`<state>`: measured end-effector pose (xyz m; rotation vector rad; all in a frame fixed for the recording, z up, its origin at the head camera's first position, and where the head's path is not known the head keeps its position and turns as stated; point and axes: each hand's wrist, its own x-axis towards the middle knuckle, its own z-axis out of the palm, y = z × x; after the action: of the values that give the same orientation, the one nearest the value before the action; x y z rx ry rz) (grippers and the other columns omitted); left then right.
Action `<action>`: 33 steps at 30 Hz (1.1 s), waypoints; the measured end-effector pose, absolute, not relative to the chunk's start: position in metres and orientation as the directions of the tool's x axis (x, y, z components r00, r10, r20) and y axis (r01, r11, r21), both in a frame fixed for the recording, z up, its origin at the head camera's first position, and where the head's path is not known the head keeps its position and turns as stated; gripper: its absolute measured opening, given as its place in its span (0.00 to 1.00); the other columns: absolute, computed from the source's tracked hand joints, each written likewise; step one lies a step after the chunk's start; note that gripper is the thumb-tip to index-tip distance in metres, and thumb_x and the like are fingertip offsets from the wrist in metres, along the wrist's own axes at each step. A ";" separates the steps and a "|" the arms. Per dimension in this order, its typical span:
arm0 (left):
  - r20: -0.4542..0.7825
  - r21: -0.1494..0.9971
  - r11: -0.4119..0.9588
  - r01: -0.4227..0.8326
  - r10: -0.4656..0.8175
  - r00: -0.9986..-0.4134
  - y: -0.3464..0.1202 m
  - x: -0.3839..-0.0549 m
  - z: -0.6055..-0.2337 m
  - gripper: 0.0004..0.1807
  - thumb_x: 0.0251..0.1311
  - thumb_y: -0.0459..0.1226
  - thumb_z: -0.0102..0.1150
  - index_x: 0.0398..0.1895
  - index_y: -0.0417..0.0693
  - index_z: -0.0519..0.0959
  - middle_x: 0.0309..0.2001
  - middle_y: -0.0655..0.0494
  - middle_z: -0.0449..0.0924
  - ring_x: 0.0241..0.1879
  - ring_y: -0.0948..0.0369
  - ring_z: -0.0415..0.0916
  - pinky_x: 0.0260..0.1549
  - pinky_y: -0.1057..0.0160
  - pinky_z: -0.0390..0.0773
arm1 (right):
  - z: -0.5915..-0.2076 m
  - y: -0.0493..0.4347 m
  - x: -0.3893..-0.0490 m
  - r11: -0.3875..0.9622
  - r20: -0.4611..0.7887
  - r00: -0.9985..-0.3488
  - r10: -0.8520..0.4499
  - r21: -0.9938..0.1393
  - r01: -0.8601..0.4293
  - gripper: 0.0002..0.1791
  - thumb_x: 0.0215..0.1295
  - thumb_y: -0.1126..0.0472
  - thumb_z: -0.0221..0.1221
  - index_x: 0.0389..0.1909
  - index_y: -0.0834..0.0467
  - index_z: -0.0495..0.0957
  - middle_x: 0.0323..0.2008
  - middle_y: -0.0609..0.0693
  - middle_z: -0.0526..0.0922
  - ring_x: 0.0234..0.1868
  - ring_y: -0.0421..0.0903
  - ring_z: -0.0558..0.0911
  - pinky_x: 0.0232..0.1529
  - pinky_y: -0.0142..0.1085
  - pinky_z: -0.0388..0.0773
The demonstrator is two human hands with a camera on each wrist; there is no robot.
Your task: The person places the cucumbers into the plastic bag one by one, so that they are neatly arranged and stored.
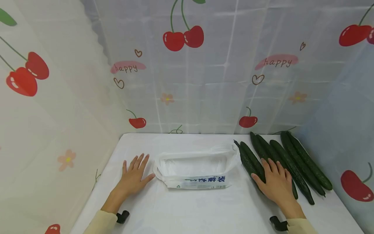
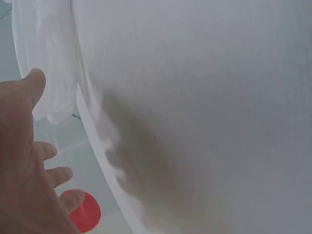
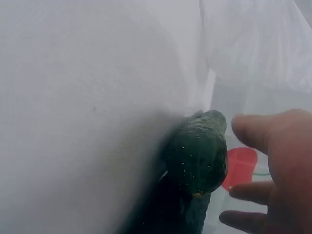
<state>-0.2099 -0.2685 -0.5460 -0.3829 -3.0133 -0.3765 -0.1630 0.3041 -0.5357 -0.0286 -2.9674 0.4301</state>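
Observation:
A white plastic bag (image 1: 198, 187) with blue printing lies in the middle of the table, its mouth spread wide. To its left, my left hand (image 1: 132, 178) is held with fingers extended and holds nothing; the thumb is close to the bag's edge. Several dark green cucumbers (image 1: 304, 159) lie side by side at the right. Over the nearer ones is my right hand (image 1: 274, 182), fingers extended and not curled round any. In the right wrist view one cucumber (image 3: 197, 153) shows end-on beside the thumb; whether the hand touches it I cannot tell.
The white table (image 1: 204, 214) has a back edge against a hanging curtain (image 1: 198, 78) printed with cherries. Similar sheets hang at the left and right sides. A small black device (image 1: 122, 216) is strapped at the left wrist, another (image 1: 278, 224) at the right.

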 end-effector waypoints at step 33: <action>-0.015 0.655 0.753 0.061 0.093 -0.996 -0.232 -0.262 -0.535 0.26 0.84 0.52 0.48 0.75 0.52 0.73 0.67 0.39 0.82 0.60 0.42 0.85 0.57 0.39 0.85 | -0.544 0.277 -0.151 0.933 0.269 -0.959 0.092 -0.359 -0.011 0.33 0.61 0.56 0.77 0.62 0.70 0.78 0.55 0.75 0.81 0.53 0.73 0.80 0.51 0.67 0.79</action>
<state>-0.2624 -0.2316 -0.5346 -0.1311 -2.9847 -1.1117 -0.1513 0.2772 -0.5439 -0.0605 -2.8073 0.5241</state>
